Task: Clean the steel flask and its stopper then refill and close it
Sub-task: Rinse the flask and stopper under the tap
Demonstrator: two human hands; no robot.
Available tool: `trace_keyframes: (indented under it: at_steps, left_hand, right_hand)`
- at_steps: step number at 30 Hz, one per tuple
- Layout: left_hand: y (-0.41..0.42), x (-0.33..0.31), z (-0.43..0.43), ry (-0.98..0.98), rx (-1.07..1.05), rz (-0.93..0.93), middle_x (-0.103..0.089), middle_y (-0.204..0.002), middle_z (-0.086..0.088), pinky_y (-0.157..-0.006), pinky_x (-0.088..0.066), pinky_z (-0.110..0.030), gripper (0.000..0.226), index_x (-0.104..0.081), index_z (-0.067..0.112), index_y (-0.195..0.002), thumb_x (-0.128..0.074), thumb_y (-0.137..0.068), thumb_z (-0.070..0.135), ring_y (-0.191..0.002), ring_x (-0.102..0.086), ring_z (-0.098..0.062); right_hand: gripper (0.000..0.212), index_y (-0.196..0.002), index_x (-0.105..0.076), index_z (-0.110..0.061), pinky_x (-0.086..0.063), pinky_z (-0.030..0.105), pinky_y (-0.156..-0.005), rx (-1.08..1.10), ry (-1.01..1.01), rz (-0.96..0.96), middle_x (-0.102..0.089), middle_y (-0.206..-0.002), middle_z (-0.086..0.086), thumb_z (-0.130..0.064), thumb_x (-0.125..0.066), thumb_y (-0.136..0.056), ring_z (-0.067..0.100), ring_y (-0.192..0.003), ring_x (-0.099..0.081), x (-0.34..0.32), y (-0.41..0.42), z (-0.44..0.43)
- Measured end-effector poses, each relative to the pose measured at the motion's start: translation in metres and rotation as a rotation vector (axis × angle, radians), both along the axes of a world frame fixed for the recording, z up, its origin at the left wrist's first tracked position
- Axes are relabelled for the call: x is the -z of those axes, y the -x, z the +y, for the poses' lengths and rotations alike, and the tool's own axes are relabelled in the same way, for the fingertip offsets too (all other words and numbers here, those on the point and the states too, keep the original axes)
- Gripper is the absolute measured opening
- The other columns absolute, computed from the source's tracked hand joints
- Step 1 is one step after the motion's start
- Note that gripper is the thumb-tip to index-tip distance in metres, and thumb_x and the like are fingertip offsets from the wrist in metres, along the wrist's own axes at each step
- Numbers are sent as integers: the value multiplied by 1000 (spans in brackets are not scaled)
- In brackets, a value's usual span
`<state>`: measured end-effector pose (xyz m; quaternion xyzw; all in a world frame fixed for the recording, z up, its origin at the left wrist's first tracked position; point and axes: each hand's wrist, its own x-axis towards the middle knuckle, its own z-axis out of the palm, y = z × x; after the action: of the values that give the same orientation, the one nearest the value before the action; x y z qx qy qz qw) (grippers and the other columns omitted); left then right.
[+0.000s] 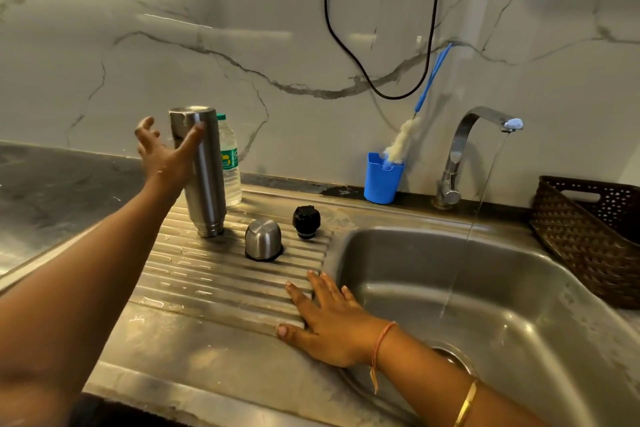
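a: looking at the tall brushed-steel flask [207, 191] on the far left of the ribbed steel draining board [207, 291]. why stood mouth-down, base up, leaning a touch?
b: probably to drain after a rinse, judging by the wet-looking ribs. leaning because of the ridges, perhaps.
a: and the left hand [162, 152]?
b: held up just beside the flask, fingers spread and straight, gripping nothing. thumb tip across the steel side; touching or just off, cannot tell. reads as steadying or letting go.
a: right hand [329, 319]?
b: laid flat, fingers apart, on the near right edge of the draining board, next to the steel sink basin [485, 288]. likely a brace while reaching far left. holding nothing either.
a: where to find the round black plastic stopper [306, 221]?
b: on the board, right of the flask and apart from it, near the basin's far left corner. beside it, the small domed steel cup-lid [263, 239], rim down, likely draining too.
a: for the refill?
b: maybe the clear plastic water bottle with the green cap [231, 166], tucked right behind the flask. or the curved chrome tap [456, 149], running a thin stream into the basin.
a: cleaning gear?
b: white-bristled bottle brush with a blue handle [403, 140], parked upright in a blue plastic holder [381, 184] against the far wall; a hint of scrubbing done.
a: next?
b: turn the flask upright, fill, screw in the stopper.
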<state>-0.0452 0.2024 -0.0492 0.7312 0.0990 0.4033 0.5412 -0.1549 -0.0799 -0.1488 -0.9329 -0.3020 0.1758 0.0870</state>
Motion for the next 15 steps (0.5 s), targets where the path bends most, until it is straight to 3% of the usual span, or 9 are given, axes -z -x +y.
trace_keyframes:
  at_steps: [4, 7, 8, 10, 12, 15]
  left_hand:
    - [14, 8, -2, 138, -225, -162, -33, -143, -16, -98, -34, -23, 69, -28, 9, -140, -53, -91, 50, -130, -38, -24]
    - [27, 21, -9, 318, -424, -141, -34, -143, -14, -97, -38, -26, 60, -32, 9, -138, -50, -93, 46, -128, -40, -25]
    - [33, 26, -15, 362, -455, -109, -32, -143, -13, -98, -38, -27, 57, -33, 10, -137, -51, -93, 41, -128, -39, -26]
    - [46, 37, -30, 391, -443, -49, -30, -144, -13, -101, -37, -30, 54, -33, 12, -137, -54, -92, 32, -130, -37, -28]
    - [58, 49, -47, 397, -397, -21, -29, -145, -13, -103, -36, -32, 55, -32, 13, -138, -57, -90, 26, -131, -35, -29]
    - [70, 61, -69, 385, -335, 20, -29, -146, -13, -99, -33, -31, 55, -32, 12, -138, -57, -90, 21, -132, -34, -30]
  right_hand:
    - [73, -149, 11, -35, 12, 49, -115, -7, -16, -15, 24, -156, 5, -65, -23, -92, 22, -142, 25, 2, -1, -1]
    - [73, -150, 7, -35, 8, 52, -115, -5, -13, -12, 19, -157, 4, -65, -27, -92, 22, -143, 21, 0, -3, -2]
    - [72, -150, 0, -34, 3, 54, -115, -8, -13, -31, 12, -159, 4, -64, -31, -92, 23, -145, 14, -3, -5, -3]
    - [62, -146, -29, -28, -18, 56, -113, 16, -82, -107, -21, -154, 7, -59, -36, -93, 28, -142, -17, -11, -12, -3]
    - [50, -128, -52, -20, -36, 52, -103, 119, -269, -140, -49, -133, 6, -54, -38, -94, 25, -123, -46, -19, -23, -2]
    - [47, -137, -43, -19, -36, 49, -105, 243, -376, -213, -42, -139, 9, -46, -39, -97, 27, -126, -42, -24, -49, 2]
